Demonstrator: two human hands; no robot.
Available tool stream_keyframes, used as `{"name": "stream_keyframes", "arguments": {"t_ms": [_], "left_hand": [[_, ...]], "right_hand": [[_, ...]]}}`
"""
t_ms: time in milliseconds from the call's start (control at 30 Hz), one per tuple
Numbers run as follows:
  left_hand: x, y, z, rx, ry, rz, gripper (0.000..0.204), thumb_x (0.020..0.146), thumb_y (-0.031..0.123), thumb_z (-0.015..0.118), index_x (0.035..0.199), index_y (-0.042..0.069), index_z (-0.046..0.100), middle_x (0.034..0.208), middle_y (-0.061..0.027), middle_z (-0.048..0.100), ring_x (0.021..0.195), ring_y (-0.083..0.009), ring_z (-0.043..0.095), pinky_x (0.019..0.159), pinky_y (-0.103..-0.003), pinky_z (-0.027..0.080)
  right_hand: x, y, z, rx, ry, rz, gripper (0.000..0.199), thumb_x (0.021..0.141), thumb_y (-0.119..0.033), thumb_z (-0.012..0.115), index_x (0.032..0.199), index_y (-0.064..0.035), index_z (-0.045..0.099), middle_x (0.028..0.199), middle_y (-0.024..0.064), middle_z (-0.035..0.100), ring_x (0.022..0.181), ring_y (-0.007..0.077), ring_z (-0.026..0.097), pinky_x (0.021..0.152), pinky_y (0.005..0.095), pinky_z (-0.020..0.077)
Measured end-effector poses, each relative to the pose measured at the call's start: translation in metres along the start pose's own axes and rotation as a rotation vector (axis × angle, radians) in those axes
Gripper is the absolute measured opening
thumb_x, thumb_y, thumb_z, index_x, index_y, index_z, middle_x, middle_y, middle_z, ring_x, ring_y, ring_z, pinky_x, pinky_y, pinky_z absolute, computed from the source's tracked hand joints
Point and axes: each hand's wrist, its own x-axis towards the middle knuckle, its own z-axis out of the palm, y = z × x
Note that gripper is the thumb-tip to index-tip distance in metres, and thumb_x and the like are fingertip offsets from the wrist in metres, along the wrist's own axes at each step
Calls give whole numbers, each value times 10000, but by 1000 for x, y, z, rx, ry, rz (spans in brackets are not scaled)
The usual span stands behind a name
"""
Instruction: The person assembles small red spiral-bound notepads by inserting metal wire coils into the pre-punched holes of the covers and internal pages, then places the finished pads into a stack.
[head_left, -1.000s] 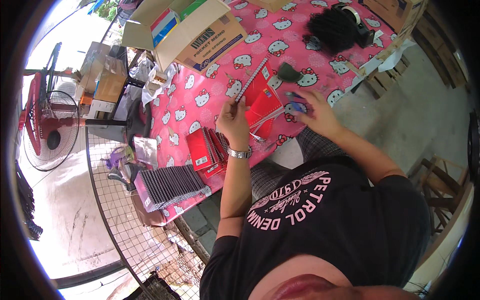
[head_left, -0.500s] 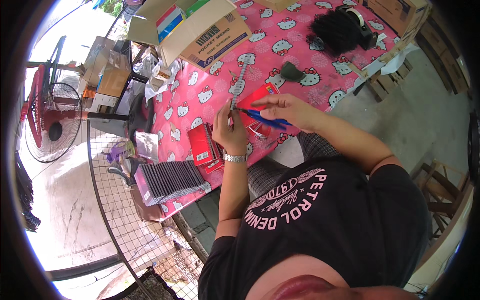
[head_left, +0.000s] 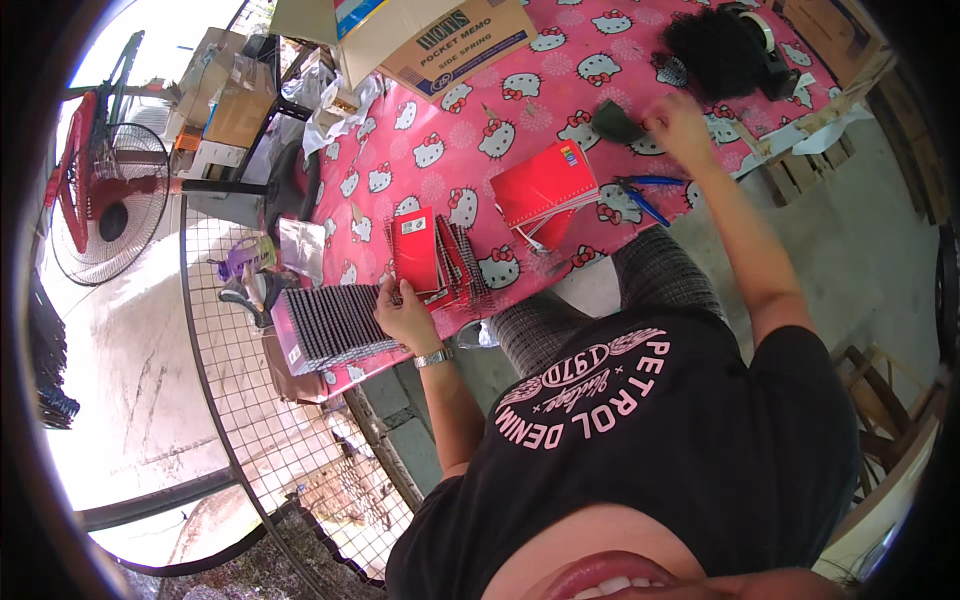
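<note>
My left hand (head_left: 405,318) is closed at the lower left corner of a red notebook (head_left: 414,252), thumb on the edge. This notebook lies over several spiral-bound red notebooks (head_left: 462,262). My right hand (head_left: 682,132), smeared by motion, reaches out beside a dark green cup-like piece (head_left: 616,123); its grip cannot be made out. Below it, pliers (head_left: 650,198) with blue handles lie with their jaws apart, next to another pile of red notebooks (head_left: 545,188) that has white pages showing.
A block of stacked notebooks with black spirals (head_left: 335,325) stands at the table's left corner. Behind are an open cardboard box (head_left: 460,48) and a black bristly bundle (head_left: 712,55) near a tape dispenser (head_left: 775,65). A fan (head_left: 112,205) stands left, beyond wire mesh (head_left: 235,300).
My right hand has let go of the pliers and moved away toward the far right. My left hand has dropped to the red notebooks. The grey wire coil it held is out of sight.
</note>
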Motion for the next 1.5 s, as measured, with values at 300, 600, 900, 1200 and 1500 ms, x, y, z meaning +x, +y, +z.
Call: {"name": "stream_keyframes", "arguments": {"t_ms": [300,600,900,1200,1500], "left_hand": [[-4,24,-3,292,122,-40,245,814,109,664,1044,31,697,1051,-135,668,1023,-300,554,894,-439,435],[-40,193,67,-118,-501,981,314,808,123,661,1113,52,637,1092,-127,642,1031,-317,571,890,-468,455],[-11,206,60,-138,-862,980,255,854,111,595,1104,103,645,963,-102,666,855,-317,628,748,-408,522],[-7,224,76,-39,-520,965,168,897,154,564,1035,57,568,956,-114,617,946,-305,568,881,-447,391],[-8,224,84,-46,-551,985,185,898,159,572,1058,66,560,962,-113,610,949,-306,566,893,-448,385]], "right_hand": [[46,82,9,-572,-173,87,236,846,-202,611,1047,-81,636,1052,122,602,978,304,624,820,438,519],[77,8,-29,-74,68,74,277,890,-195,548,1136,-90,619,1061,179,604,989,389,602,839,473,507],[16,-103,-77,597,-203,-180,219,911,-124,618,1119,-87,675,969,93,624,906,263,615,799,364,489],[16,-142,-77,634,-191,-287,247,865,-67,670,1107,-109,707,955,55,604,947,211,602,794,319,502],[23,-145,-79,727,-410,-155,281,905,-76,623,1184,-90,649,950,87,599,866,209,619,756,333,498]]}}
